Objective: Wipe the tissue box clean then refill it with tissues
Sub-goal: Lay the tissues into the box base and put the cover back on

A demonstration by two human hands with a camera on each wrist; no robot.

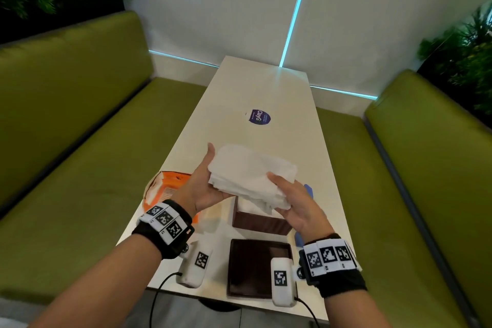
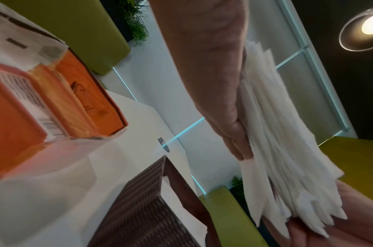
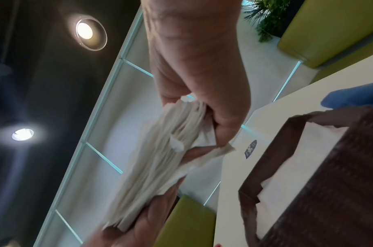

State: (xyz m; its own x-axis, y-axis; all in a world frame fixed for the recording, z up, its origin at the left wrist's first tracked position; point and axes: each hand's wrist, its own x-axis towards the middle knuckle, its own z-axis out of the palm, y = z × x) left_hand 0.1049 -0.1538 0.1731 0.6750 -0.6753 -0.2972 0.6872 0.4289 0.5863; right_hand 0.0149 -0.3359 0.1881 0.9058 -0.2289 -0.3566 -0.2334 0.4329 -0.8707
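Note:
A thick stack of white tissues (image 1: 250, 176) hangs in the air between both hands, above the open brown tissue box (image 1: 259, 222). My left hand (image 1: 206, 181) grips the stack's left edge (image 2: 272, 127), thumb on top. My right hand (image 1: 290, 197) grips the right end (image 3: 171, 160), thumb over the top sheets. The box (image 3: 321, 187) stands on the white table and holds white tissue inside. Its dark brown lid (image 1: 255, 269) lies flat near the table's front edge. The box's woven side (image 2: 137, 205) shows in the left wrist view.
An orange tissue pack (image 1: 165, 189), torn open, lies left of the box (image 2: 54, 103). A blue cloth (image 1: 308, 190) sits right of the box. A round purple sticker (image 1: 257, 116) is on the table (image 1: 266, 93). Green benches (image 1: 80, 141) flank both sides.

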